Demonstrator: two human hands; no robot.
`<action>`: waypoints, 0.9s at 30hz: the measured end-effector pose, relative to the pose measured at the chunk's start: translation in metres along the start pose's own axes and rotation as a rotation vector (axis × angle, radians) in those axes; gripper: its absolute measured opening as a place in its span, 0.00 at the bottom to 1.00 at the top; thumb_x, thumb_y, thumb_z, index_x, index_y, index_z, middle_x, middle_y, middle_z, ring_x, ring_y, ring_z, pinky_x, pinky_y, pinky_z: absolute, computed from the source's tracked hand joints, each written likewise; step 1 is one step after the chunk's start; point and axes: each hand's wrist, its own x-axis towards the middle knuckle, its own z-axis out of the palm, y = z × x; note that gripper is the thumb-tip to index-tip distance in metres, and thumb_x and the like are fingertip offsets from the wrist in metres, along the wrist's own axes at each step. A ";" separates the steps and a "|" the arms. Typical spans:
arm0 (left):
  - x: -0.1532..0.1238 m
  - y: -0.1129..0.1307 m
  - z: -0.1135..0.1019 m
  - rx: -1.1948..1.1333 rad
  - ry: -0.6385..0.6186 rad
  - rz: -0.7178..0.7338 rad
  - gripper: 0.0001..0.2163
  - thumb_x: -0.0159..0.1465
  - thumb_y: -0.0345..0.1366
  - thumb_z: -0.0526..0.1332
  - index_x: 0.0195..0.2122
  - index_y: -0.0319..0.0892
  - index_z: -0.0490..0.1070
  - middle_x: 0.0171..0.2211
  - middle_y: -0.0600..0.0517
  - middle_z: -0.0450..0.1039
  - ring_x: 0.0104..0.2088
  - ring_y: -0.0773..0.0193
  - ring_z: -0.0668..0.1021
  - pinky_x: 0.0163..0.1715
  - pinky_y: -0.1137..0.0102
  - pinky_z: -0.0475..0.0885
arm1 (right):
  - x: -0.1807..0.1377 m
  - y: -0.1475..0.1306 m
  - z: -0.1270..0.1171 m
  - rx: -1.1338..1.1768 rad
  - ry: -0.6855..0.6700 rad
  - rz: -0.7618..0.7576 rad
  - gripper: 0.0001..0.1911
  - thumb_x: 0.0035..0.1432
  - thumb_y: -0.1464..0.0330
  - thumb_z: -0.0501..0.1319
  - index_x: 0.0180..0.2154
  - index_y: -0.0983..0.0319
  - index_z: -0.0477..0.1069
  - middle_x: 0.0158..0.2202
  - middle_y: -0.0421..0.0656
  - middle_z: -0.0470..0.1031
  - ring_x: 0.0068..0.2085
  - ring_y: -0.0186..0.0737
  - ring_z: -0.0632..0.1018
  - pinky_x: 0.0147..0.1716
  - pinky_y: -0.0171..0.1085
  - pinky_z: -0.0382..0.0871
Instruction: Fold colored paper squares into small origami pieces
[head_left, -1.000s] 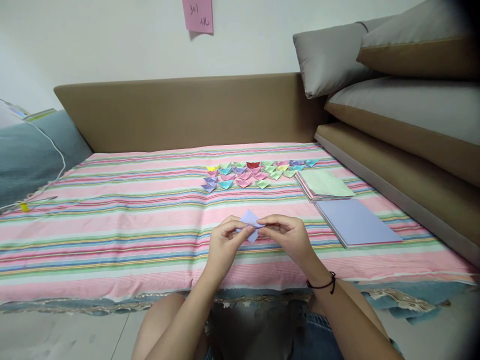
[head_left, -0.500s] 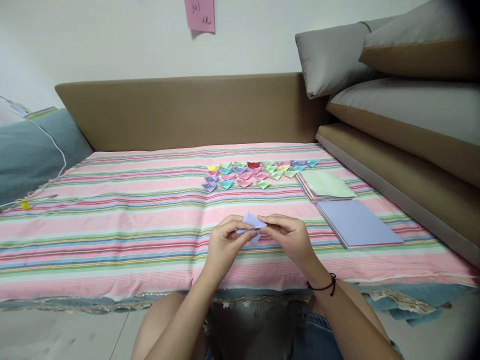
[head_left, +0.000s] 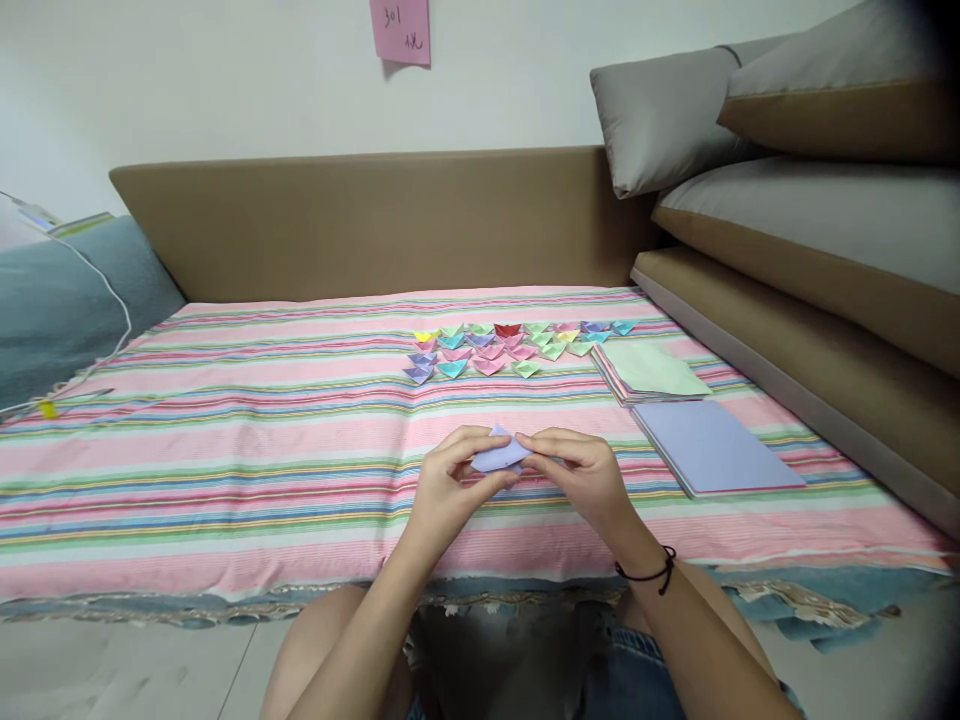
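A small lilac folded paper [head_left: 498,454] is pinched between both my hands just above the striped cloth [head_left: 225,450]. My left hand [head_left: 450,488] grips its left side with thumb and fingers closed. My right hand [head_left: 581,478], with a black band at the wrist, pinches its right end. Farther back lie several small folded paper shapes [head_left: 510,346] in rows, in many colours.
Two stacks of square paper lie to the right: a lilac-topped one [head_left: 712,446] and a green-topped one [head_left: 651,370]. A brown sofa back [head_left: 375,220], grey cushions [head_left: 667,110] and a pink wall note [head_left: 400,30] are behind. A blue-grey pillow [head_left: 67,300] is at left.
The lilac paper has been flattened and lowered between my fingers; its upper point stands less high. My hands stay in the same place.
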 end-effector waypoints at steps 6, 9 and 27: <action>0.001 0.001 -0.005 -0.084 0.051 -0.157 0.13 0.57 0.38 0.62 0.42 0.40 0.73 0.29 0.50 0.74 0.28 0.66 0.75 0.26 0.75 0.71 | -0.001 -0.003 -0.002 -0.039 -0.070 -0.032 0.10 0.53 0.70 0.63 0.39 0.57 0.78 0.32 0.44 0.79 0.32 0.40 0.78 0.31 0.38 0.73; 0.001 -0.003 -0.006 -0.033 0.047 -0.164 0.11 0.54 0.36 0.65 0.37 0.39 0.75 0.27 0.50 0.74 0.26 0.68 0.74 0.23 0.77 0.68 | -0.002 -0.003 -0.002 -0.070 -0.121 -0.074 0.10 0.53 0.70 0.63 0.40 0.57 0.77 0.31 0.44 0.78 0.32 0.40 0.78 0.31 0.37 0.73; 0.002 0.003 -0.010 -0.008 -0.061 -0.203 0.08 0.55 0.37 0.64 0.31 0.37 0.75 0.27 0.48 0.74 0.23 0.70 0.71 0.18 0.78 0.64 | -0.003 -0.003 -0.002 -0.076 -0.186 -0.096 0.11 0.55 0.69 0.62 0.41 0.57 0.76 0.30 0.44 0.77 0.30 0.38 0.77 0.29 0.36 0.71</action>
